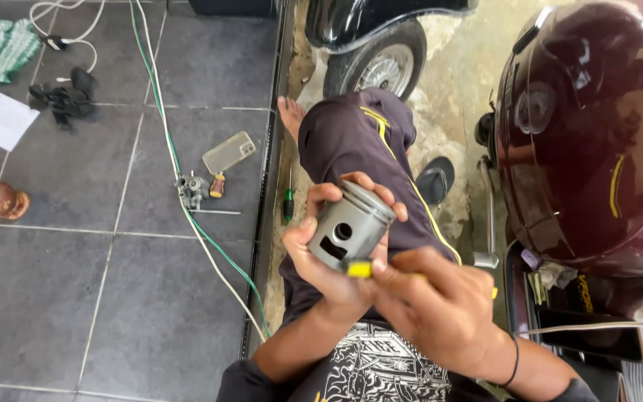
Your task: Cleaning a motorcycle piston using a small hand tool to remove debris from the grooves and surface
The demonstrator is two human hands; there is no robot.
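Here the left hand [329, 253] wraps its fingers around a grey piston [351, 227], while the right hand [433, 301] fingers pinch a yellow-handled tool [359, 269] against its skirt.

- We see even, bright daylight with only soft shadows on the grey tiled floor [113, 283].
- We note strong glare and reflections on the maroon scooter body [589, 134].
- We find the hands slightly motion-blurred, and the edges bowed by the wide lens.
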